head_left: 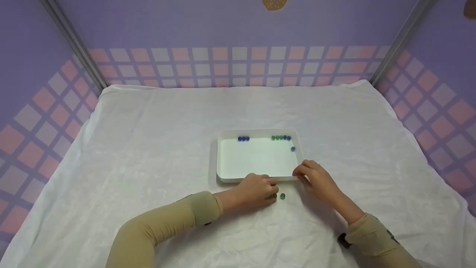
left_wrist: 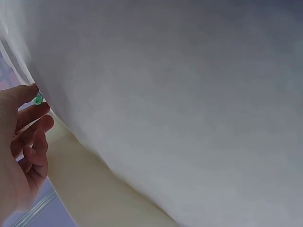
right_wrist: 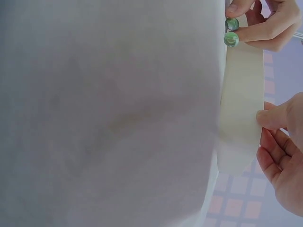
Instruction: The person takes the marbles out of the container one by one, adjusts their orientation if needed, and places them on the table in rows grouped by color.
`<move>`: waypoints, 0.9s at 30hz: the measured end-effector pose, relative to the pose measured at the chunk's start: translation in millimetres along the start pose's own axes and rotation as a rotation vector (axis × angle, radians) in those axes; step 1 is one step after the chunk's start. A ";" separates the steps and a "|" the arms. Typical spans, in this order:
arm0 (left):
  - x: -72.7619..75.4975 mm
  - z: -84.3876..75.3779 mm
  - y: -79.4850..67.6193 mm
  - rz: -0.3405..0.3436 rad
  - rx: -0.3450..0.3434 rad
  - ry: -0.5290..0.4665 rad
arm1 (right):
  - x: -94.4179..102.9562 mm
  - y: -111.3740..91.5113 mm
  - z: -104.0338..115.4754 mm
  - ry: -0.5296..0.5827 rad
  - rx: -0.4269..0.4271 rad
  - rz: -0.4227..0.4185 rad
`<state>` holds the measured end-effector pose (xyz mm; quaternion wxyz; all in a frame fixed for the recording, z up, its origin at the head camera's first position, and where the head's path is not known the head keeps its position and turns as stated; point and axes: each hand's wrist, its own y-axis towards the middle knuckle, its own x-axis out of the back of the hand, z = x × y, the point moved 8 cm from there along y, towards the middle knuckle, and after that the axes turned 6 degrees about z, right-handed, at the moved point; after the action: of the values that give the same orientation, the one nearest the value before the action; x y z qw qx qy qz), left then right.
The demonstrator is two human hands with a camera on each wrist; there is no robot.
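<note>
A white rectangular tray (head_left: 218,158) lies on the cloth before me. My right hand (head_left: 318,180) pinches its near right corner between thumb and fingers. Just outside the tray's near wall, my left hand (head_left: 256,190) has thumb and index finger around a green glass marble (right_wrist: 232,23), low at the cloth. A second green marble (head_left: 283,196) rests on the cloth right beside those fingers. Inside the tray, three blue marbles (head_left: 243,139) line the far wall at left. A row of green and blue marbles (head_left: 281,137) fills the far right corner, and one blue marble (head_left: 293,149) sits near the right wall.
A wrinkled white cloth (head_left: 160,141) covers the table. Purple panels with pink and white squares (head_left: 219,67) stand behind and on both sides, joined by grey metal posts (head_left: 398,41).
</note>
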<state>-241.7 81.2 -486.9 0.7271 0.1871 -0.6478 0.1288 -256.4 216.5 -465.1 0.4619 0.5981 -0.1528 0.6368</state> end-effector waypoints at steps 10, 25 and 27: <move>-0.6 0.3 -0.4 0.025 0.015 0.016 | 0.9 0.0 0.9 -0.002 0.002 -0.007; 6.4 3.0 -4.2 0.118 0.057 0.027 | 1.1 -0.7 1.2 0.006 0.020 -0.017; 7.0 3.3 -5.0 0.125 0.043 0.038 | 1.1 -0.5 1.3 0.007 0.019 -0.016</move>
<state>-241.6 74.9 -480.2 0.7255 0.1593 -0.6416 0.1913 -255.0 216.3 -464.0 0.4619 0.6013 -0.1401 0.6367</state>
